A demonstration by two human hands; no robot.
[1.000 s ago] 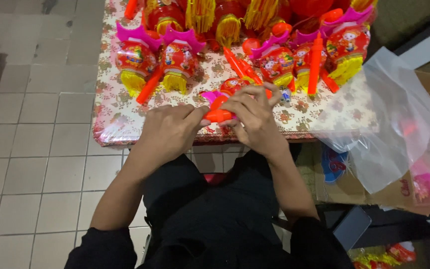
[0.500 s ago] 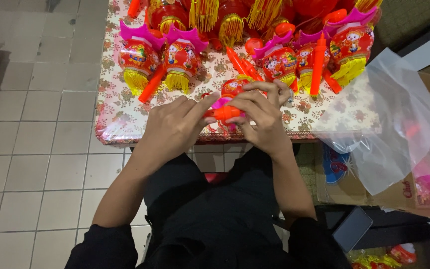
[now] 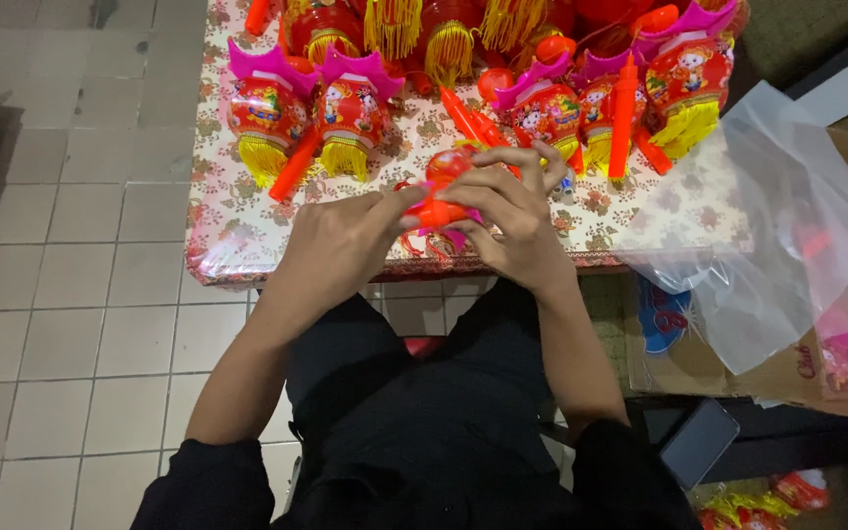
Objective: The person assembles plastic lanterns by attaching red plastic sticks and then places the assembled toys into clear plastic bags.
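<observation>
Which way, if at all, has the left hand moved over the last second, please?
Yes, slightly: the left hand has edged forward over the table, toward the lanterns.

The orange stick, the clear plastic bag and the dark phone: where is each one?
orange stick [image 3: 293,168], head view, middle of its shaft.
clear plastic bag [image 3: 768,236], head view, its crumpled middle.
dark phone [image 3: 700,443], head view, centre of its screen.
</observation>
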